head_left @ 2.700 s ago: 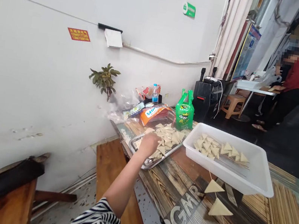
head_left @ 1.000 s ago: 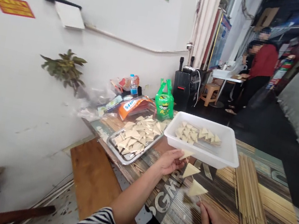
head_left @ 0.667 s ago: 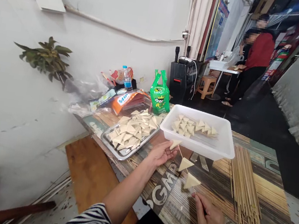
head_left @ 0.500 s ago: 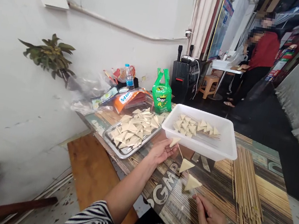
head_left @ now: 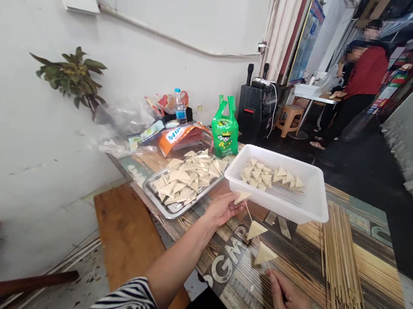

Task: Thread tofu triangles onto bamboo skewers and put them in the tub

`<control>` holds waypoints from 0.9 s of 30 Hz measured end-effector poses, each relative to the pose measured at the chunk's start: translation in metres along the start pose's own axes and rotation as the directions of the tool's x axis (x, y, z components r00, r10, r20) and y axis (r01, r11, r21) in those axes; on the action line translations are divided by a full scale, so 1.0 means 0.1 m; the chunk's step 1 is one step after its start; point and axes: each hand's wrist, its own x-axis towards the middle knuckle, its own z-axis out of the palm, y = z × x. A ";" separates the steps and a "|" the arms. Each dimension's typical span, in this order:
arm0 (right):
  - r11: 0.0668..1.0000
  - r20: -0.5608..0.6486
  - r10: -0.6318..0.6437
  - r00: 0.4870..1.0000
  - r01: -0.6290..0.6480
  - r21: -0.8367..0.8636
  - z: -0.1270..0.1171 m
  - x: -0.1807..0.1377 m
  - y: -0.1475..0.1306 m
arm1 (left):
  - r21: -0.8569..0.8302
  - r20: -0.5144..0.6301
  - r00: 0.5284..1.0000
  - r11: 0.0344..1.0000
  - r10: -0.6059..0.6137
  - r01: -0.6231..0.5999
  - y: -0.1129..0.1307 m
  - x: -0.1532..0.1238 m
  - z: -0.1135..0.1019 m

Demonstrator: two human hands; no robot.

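My left hand (head_left: 224, 209) pinches a pale triangular tofu piece (head_left: 242, 197) at the tip of a thin wooden skewer (head_left: 248, 211). Two more triangles, a middle one (head_left: 257, 230) and a lower one (head_left: 265, 254), sit spaced along the same skewer. Its near end is gripped between the thumb and fingers of my right hand (head_left: 291, 300). To the left, a metal tray (head_left: 170, 215) bears a heap of loose triangles (head_left: 187, 177). Beyond my hands, a white plastic tub (head_left: 280, 206) contains several filled skewers (head_left: 258, 175).
A bundle of bare skewers (head_left: 344, 267) lies on the wood-patterned table (head_left: 383, 258) at right. Behind the tray are a green bag (head_left: 225, 131), an orange packet (head_left: 177, 138) and a water bottle (head_left: 180, 108). A person in red (head_left: 369, 71) bends over a farther table.
The view has shifted very slightly. Both hands keep nearly the same place on the skewer and its triangles.
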 end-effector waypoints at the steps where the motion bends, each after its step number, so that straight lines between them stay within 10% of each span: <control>1: 1.000 0.003 -0.001 1.000 0.001 0.002 0.00 0.00 0.00 | 0.007 -0.001 1.000 1.000 0.002 -0.002 0.00 0.00 0.00; 27: 1.000 0.037 0.013 0.999 -0.014 0.011 0.00 0.00 0.04 | -0.070 -0.028 1.000 0.997 0.014 -0.016 -0.04 0.09 -0.03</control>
